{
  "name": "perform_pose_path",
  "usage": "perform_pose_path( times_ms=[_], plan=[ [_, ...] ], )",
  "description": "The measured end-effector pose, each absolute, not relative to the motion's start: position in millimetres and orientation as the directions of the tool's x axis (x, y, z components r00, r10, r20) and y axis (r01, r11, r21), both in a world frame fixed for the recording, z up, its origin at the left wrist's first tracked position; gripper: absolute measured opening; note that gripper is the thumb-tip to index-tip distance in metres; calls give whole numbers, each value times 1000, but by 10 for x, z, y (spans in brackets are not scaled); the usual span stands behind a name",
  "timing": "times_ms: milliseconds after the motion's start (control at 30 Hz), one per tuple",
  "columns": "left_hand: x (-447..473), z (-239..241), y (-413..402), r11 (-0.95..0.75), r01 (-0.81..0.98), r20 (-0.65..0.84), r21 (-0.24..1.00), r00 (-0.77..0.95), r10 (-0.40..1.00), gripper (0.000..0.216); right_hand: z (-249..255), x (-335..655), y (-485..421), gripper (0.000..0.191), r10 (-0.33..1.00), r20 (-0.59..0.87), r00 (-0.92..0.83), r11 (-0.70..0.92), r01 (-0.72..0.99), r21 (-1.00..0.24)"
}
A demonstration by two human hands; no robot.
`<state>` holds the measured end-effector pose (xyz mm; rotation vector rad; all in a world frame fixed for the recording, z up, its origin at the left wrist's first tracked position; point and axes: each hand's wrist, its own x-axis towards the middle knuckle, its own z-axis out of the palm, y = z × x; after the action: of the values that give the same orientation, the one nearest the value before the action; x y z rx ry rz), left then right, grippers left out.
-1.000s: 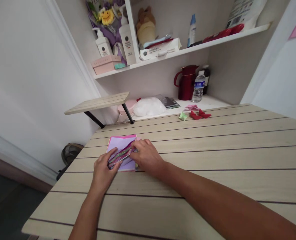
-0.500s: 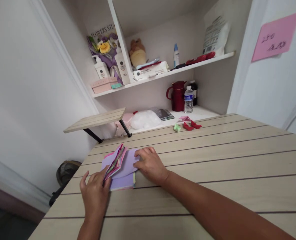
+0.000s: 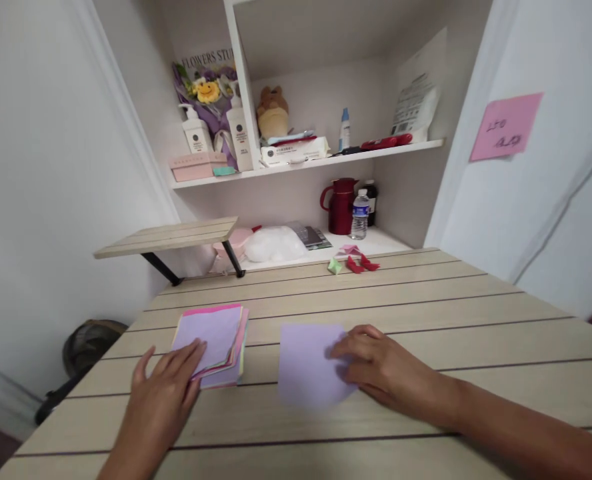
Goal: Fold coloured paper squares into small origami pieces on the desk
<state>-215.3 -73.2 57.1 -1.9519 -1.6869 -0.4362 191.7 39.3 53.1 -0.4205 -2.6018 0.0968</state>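
A stack of colored paper (image 3: 215,328) lies on the left side of the table, its top sheet purple and its edges pink, yellow and green. My left hand (image 3: 163,387) rests on the lower left of this stack, fingers stretched out. To the right, a single purple sheet of paper (image 3: 309,363) is at the tabletop, slightly blurred. My right hand (image 3: 383,363) grips its right edge with bent fingers; the thumb's exact hold is partly hidden.
Small folded papers, green (image 3: 335,266), red (image 3: 362,264) and pink (image 3: 349,251), lie at the table's back edge. A small raised wooden stand (image 3: 169,237) is at the back left. Behind are shelves with a red jug (image 3: 341,207) and a water bottle (image 3: 360,215).
My right hand has drawn one purple sheet off to the right, away from the stack. The lifted part of the stack now lies flat under my left hand. The view has shifted slightly.
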Motion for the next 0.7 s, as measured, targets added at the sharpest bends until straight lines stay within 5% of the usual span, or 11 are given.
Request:
perform_pose_path(
  times_ms=[133, 267, 367, 533, 700],
  plan=[
    [-1985, 683, -850, -119, 951, 489, -286, 251, 835, 71, 570, 2334, 176, 18, 418, 344, -841, 896, 319, -309],
    [-1454, 912, -974, -191, 933, 659, -304, 351, 666, 63, 581, 2588, -73, 13, 525, 270, -807, 820, 395, -414],
    [-895, 972, -984, -430, 807, 640, -404, 585, 498, 63, 591, 2685, -278, 12, 567, 228, -792, 783, 432, -447],
    [-136, 565, -909, -598, 613, 451, -517, 789, 418, 46, 666, 2812, -613, 13, 594, 201, -779, 763, 467, -447],
    [235, -17, -1118, -619, 664, 475, -419, 742, 473, 40, 657, 2991, -891, 15, 606, 184, -774, 767, 507, -394]
  ],
)
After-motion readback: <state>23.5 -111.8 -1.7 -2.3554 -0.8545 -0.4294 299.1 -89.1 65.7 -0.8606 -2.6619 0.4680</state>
